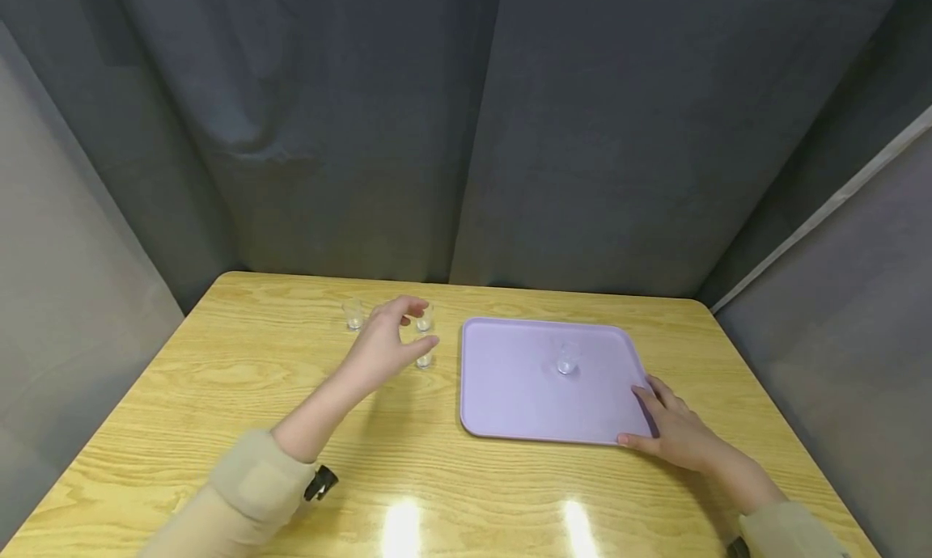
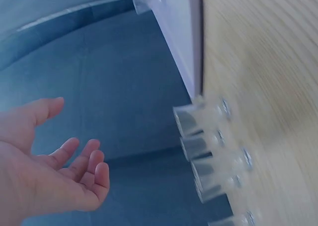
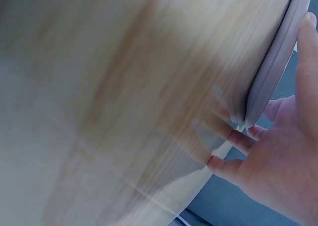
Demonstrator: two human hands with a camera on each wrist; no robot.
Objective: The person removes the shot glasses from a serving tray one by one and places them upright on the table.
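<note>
A person's right hand (image 1: 673,430) rests at the near right corner of a flat lilac plastic tray (image 1: 510,396) on a pale wood-grain counter (image 1: 218,380); the thumb lies on the tray's surface and the fingers tuck under its rim, as the right wrist view shows. One small clear glass cup (image 1: 567,359) stands upright near the middle of the tray, well apart from that hand. To the left of the tray, the left hand (image 1: 386,344) hovers with fingers spread and loosely bent among three more small clear cups (image 1: 425,356) standing on the bare wood, holding none of them. Bare counter lies between the tray's left edge and those cups. Grey fabric screens (image 1: 466,121) close in the counter's far edge and both sides.
</note>
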